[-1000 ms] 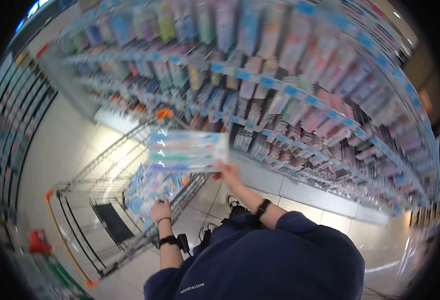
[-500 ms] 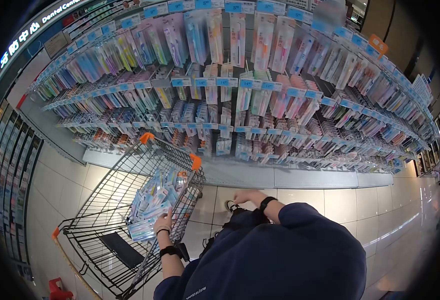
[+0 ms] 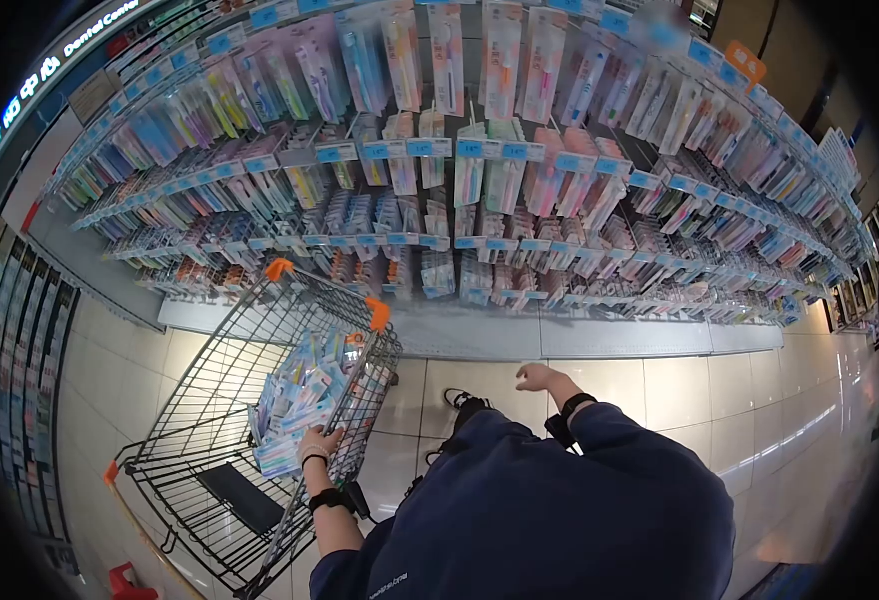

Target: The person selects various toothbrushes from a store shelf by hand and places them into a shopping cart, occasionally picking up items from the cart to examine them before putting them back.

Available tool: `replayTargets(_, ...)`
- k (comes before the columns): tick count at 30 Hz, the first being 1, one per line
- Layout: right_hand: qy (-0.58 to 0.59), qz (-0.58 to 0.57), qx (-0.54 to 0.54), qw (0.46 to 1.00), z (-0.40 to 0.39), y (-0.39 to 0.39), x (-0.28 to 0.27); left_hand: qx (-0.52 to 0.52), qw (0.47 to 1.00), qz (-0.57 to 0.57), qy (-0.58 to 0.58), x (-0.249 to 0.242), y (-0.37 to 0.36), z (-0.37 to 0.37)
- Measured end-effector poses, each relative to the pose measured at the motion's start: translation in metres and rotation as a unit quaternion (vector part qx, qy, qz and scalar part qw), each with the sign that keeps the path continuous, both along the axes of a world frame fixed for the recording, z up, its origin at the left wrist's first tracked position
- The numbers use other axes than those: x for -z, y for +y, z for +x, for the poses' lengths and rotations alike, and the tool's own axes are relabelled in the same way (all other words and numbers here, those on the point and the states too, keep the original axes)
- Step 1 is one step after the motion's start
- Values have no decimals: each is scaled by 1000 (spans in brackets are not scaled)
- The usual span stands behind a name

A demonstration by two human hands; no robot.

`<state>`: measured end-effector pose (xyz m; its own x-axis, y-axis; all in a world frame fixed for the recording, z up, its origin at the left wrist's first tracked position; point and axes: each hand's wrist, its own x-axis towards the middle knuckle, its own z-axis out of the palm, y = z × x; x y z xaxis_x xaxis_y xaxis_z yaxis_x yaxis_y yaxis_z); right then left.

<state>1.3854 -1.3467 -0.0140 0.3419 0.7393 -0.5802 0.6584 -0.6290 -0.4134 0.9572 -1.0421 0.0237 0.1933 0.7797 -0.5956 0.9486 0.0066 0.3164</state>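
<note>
The shopping cart is a dark wire cart with orange corner pieces. Inside it lies a heap of packaged toothbrushes in clear and pale blue packs. My left hand is at the cart's right side rim, beside the heap, and appears to grip the rim; its fingertips are partly hidden. My right hand hangs over the floor in front of my body, fingers curled in, with nothing visible in it. Both wrists wear dark bands.
A long curved display shelf with rows of hanging toothbrush packs and blue price tags spans the front. Another stocked shelf stands at the left. Tiled floor lies between me and the display. A red object is at bottom left.
My right hand has swung right and outward, away from my body. The view has shifted slightly, with the shelf and cart a little higher. My left hand stays at the cart's side.
</note>
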Motion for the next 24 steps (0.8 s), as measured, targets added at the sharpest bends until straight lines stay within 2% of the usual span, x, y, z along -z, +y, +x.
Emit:
replayTargets(1,1,38,15,999,5,9,-5,-15,999,-37,4,-3,1,1)
replayTargets(4,-40,205,22,978,35,40,-9,-22,999,-31,-14,2,2,-2)
replayTargets(6,-86,234,51,967,52,71,-31,-17,999,-9,-44,34,10,-15)
replayTargets(9,-93,292,93,947,85,120,-62,-56,997,-39,-48,-3,-4,-3)
replayTargets(11,-91,320,126,935,99,144,-89,-43,997,-15,-60,5,-3,-8)
replayTargets(13,-119,395,189,891,112,162,-114,-98,987,-68,-111,-5,-3,-3)
replayTargets(14,-115,397,191,890,122,172,-116,-134,984,-72,-96,-55,-18,23)
replayTargets(16,-151,471,264,828,142,188,-119,-150,981,-4,-125,29,6,-19)
replayTargets(17,-148,471,267,827,152,194,-121,-156,978,29,-138,67,17,-37)
replayTargets(19,-159,521,307,780,172,203,-125,-129,984,45,-115,50,15,-33)
replayTargets(21,-139,534,330,766,190,212,-137,-164,974,58,-145,19,4,-19)
replayTargets(22,-122,547,351,751,198,216,-142,-166,966,107,-166,17,3,-20)
replayTargets(23,-120,547,356,748,206,223,-141,-161,967,110,-163,15,3,-20)
replayTargets(24,-95,593,343,722,215,230,-136,-219,954,89,-187,14,4,-20)
